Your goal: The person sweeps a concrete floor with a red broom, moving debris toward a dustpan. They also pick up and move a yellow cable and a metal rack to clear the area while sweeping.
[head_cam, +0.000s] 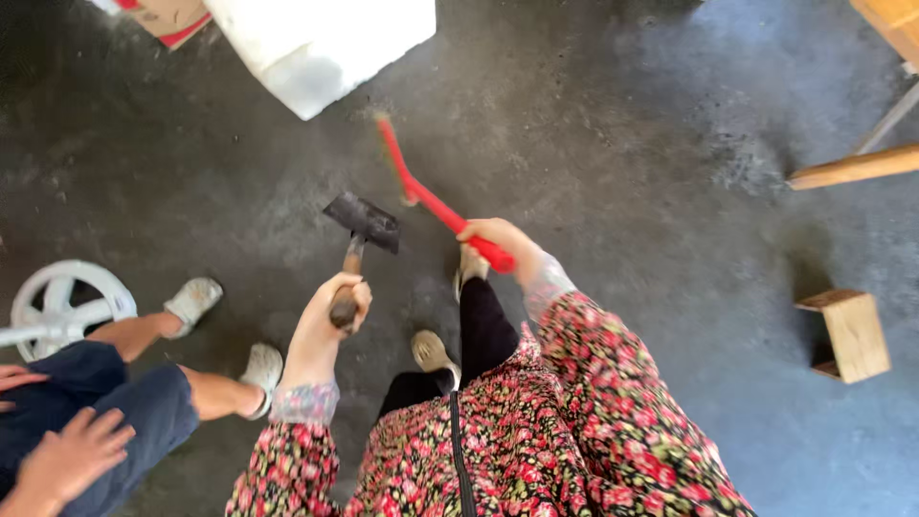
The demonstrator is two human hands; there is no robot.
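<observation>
My left hand (337,304) grips the wooden handle of a small dark metal dustpan (363,222), whose flat blade rests low over the grey concrete floor. My right hand (498,239) is closed around the red handle of a small hand broom (421,191); its far end is blurred near the floor, up and to the left of the dustpan. Both arms wear floral red sleeves. My feet in light shoes (433,350) stand just below the two tools.
Another person sits at the lower left, with dark shorts, bare legs (206,388) and white sandals. A white wheel-like base (67,302) lies beside them. A white foam block (321,43) is at the top, a small wooden box (852,335) and wooden planks at the right.
</observation>
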